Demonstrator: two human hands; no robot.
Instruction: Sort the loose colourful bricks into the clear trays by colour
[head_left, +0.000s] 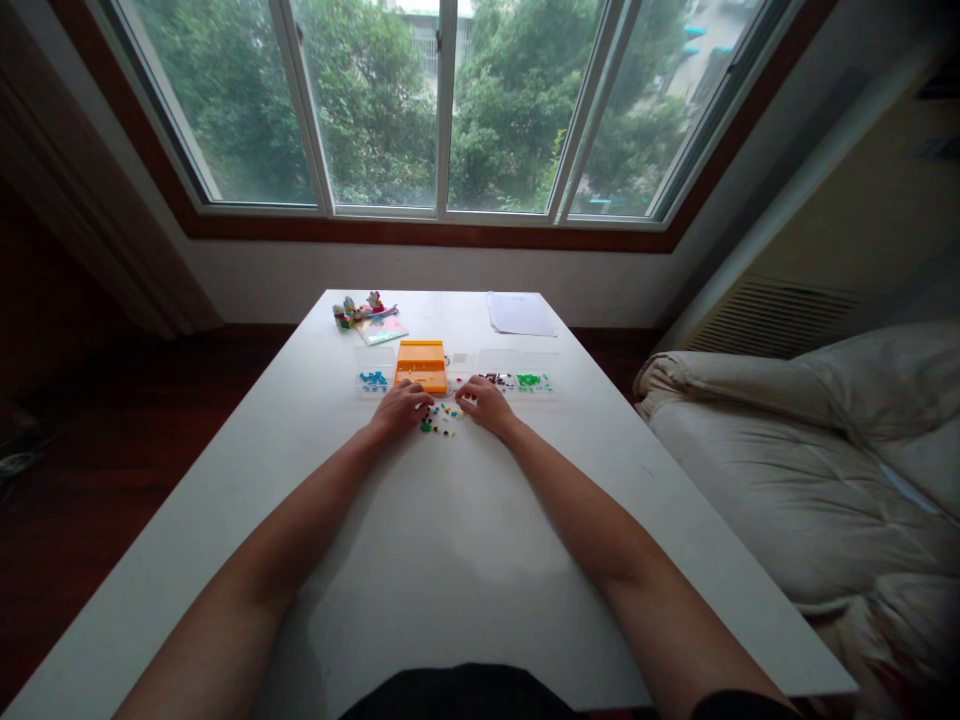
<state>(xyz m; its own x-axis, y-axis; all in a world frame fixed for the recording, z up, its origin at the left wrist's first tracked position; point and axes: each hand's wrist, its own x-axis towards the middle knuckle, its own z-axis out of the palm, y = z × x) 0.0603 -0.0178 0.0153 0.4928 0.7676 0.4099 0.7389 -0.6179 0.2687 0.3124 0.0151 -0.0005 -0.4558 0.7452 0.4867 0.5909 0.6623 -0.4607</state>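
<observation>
My left hand rests at the left of a loose scatter of tiny coloured pieces, its fingers bent inward beside them. Opposite it, my right hand has its fingers and thumb curled close together over the right side of the scatter. Anything pinched in either hand is too small to make out. Just beyond my left hand lies an orange open case. Blue pieces sit in a clear tray to its left. Dark brown pieces and green pieces fill clear compartments to the right.
On the white table, small built figures and a pastel-coloured booklet lie at the far left. White paper sheets lie at the far right. A cushioned sofa stands beside the table's right edge.
</observation>
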